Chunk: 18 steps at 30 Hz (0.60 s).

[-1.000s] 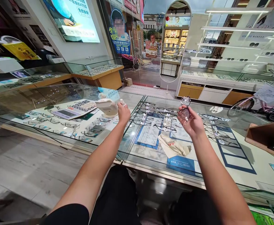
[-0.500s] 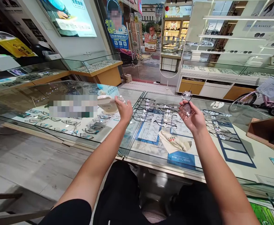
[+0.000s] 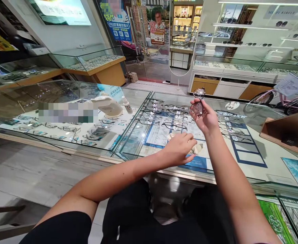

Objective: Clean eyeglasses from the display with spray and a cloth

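My right hand (image 3: 207,117) is closed on a pair of eyeglasses (image 3: 197,107), raised above the glass counter. Droplets speckle the lower lens. Lower and to the left, my left hand (image 3: 181,149) hovers over a beige cleaning cloth (image 3: 198,148) on the counter. Its thumb and fingers are apart, and nothing shows between them. The hand covers much of the cloth; whether it touches the fabric I cannot tell. A small white spray bottle (image 3: 127,105) stands upright on the counter, left of both hands.
Rows of spectacle frames (image 3: 174,118) lie inside the glass display counter (image 3: 136,149). A white device (image 3: 107,104) stands beside the spray bottle. At the right are a wooden box (image 3: 286,139) and a pink bicycle (image 3: 278,101). Below the counter's front edge are my knees.
My left hand has moved from beside the spray bottle rightward and down to the cloth. The bottle now stands fully visible. My right hand still holds the eyeglasses, and the view has tilted slightly.
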### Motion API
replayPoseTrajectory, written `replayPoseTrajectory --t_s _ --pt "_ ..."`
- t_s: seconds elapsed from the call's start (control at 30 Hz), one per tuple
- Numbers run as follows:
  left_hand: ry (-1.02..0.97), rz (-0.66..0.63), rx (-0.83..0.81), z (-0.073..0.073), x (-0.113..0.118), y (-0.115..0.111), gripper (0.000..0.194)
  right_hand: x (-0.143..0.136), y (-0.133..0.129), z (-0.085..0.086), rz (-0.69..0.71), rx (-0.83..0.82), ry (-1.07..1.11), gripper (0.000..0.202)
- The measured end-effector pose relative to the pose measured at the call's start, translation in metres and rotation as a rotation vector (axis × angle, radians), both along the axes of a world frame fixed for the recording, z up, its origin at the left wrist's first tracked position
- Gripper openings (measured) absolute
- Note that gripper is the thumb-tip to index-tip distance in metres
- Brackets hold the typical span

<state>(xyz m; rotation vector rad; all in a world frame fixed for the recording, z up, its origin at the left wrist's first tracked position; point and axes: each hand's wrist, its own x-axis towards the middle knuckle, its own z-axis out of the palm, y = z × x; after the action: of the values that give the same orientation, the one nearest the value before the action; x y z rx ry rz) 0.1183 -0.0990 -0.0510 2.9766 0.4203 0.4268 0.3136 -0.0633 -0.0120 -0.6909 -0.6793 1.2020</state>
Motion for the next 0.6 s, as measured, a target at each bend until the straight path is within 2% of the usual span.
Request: replayPoseTrajectory --t_s 0.07,0.1,0.2,0.27,0.43,0.53,0.6 --pt "0.067 0.017 0.032 -0.008 0.015 -0.001 0.05 0.002 0.001 0.0 -0.009 0.001 -0.003 0.02" --pt "0.101 0.023 0.023 -0.013 0.021 0.001 0.049 0.003 0.002 0.0 -0.011 0.005 0.001 0.021" --pt "0.116 0.049 -0.096 -0.021 0.029 0.009 0.03 0.006 0.002 0.002 -0.018 0.023 0.021 0.026" --pt "0.008 0.102 -0.258 -0.019 0.026 0.017 0.023 0.009 0.001 0.004 -0.032 0.044 0.035 0.028" --pt "-0.375 0.318 -0.799 0.007 0.008 0.048 0.035 0.017 -0.003 0.01 -0.062 0.082 0.063 0.026" --pt "-0.532 0.403 -1.178 0.027 0.002 0.067 0.027 0.019 -0.004 0.011 -0.064 0.087 0.072 0.024" --pt "-0.642 0.473 -1.348 0.04 -0.001 0.075 0.021 0.019 -0.004 0.011 -0.055 0.087 0.057 0.022"
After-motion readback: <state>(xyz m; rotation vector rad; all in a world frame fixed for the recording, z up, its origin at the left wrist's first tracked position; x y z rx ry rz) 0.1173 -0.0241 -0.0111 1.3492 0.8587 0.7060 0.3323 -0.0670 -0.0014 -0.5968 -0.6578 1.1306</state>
